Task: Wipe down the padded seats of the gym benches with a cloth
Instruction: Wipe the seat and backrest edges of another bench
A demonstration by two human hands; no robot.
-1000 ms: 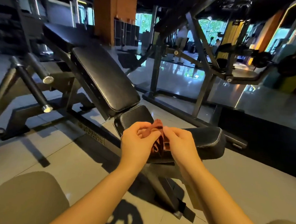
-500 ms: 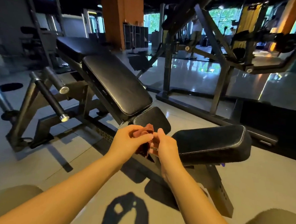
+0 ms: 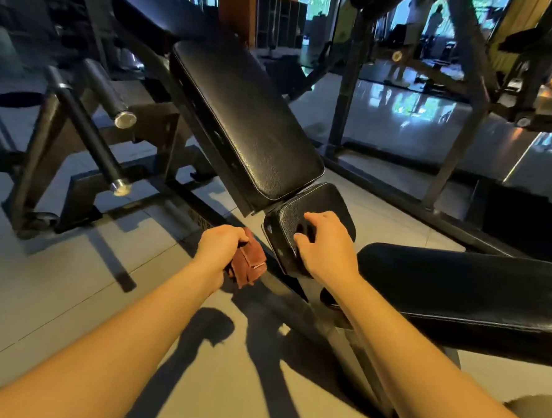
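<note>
Head view: soft, light cloth (image 3: 248, 265), best gripped bunched.
Left hand (image 3: 219, 249) closes its fingers round the cloth; right hand (image 3: 329, 247) rests loosely bent fingers on the firm seat pad (image 3: 325, 200).

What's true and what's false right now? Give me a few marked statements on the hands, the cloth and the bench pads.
1. The left hand grips the reddish cloth. True.
2. The back pad is inclined. True.
3. The cloth lies spread on the back pad. False: it is bunched in the left hand, off the pads.
4. The right hand holds a spray bottle. False: it holds nothing and is at the small seat pad.
</note>
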